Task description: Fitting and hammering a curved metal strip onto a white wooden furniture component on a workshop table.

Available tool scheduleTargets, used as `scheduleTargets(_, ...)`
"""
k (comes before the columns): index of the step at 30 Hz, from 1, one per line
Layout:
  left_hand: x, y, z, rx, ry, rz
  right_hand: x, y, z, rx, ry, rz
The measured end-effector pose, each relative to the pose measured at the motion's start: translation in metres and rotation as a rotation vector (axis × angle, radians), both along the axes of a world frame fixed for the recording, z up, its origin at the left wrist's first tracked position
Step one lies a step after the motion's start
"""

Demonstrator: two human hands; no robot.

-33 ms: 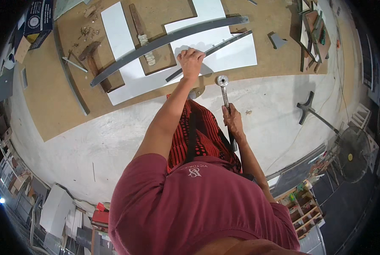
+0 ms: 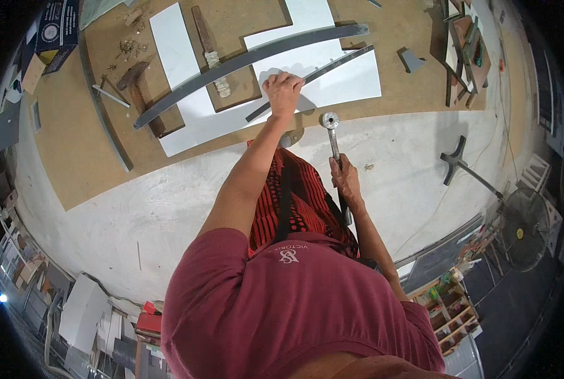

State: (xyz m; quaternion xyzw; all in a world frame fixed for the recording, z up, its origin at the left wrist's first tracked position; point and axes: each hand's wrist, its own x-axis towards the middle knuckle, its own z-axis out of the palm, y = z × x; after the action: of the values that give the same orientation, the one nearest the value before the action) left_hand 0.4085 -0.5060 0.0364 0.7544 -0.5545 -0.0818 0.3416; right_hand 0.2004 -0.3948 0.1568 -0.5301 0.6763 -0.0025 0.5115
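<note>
while left hand (image 2: 283,91) hides strip (image 2: 313,81), right hand (image 2: 346,180) grips hammer (image 2: 333,136).

Light: bright, even, overhead | Shadows: soft, short beside the left hand (image 2: 282,90) on the white sheet (image 2: 332,76) | Focus: sharp centre | Edges: heavy fisheye bending, dark vignette

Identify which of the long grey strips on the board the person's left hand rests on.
The thin straight grey strip lies under the left hand. The wide curved grey strip passes beyond it, and the narrow curved one lies far left.
</note>
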Motion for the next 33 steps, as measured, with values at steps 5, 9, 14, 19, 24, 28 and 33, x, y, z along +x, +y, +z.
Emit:
scheduleTargets(5, -0.001, 0.000, 0.000, 0.000, 0.004, -0.028, 0.000, -0.001, 0.003, 0.025, 0.014, -0.028)
scheduleTargets(9, 0.000, -0.001, 0.000, -0.044, -0.011, -0.053, -0.001, -0.003, 0.003, -0.002, 0.028, 0.004)
scheduleTargets(14, 0.004, 0.004, 0.000, -0.095, -0.055, -0.116, 0.003, -0.010, 0.006, -0.011, 0.033, 0.027)
scheduleTargets(19, 0.004, 0.004, -0.001, -0.081, -0.071, -0.146, 0.022, -0.033, 0.010, -0.025, -0.047, -0.015)
scheduleTargets(24, 0.005, 0.003, -0.005, -0.127, -0.079, -0.142, 0.040, -0.056, -0.010, -0.158, -0.106, 0.030)
scheduleTargets(28, 0.005, 0.004, -0.004, -0.130, -0.103, -0.148, 0.049, -0.066, -0.032, -0.171, -0.095, 0.049)
scheduleTargets(33, 0.007, 0.007, -0.009, -0.085, -0.125, -0.148, 0.052, -0.067, -0.017, -0.140, -0.078, 0.072)
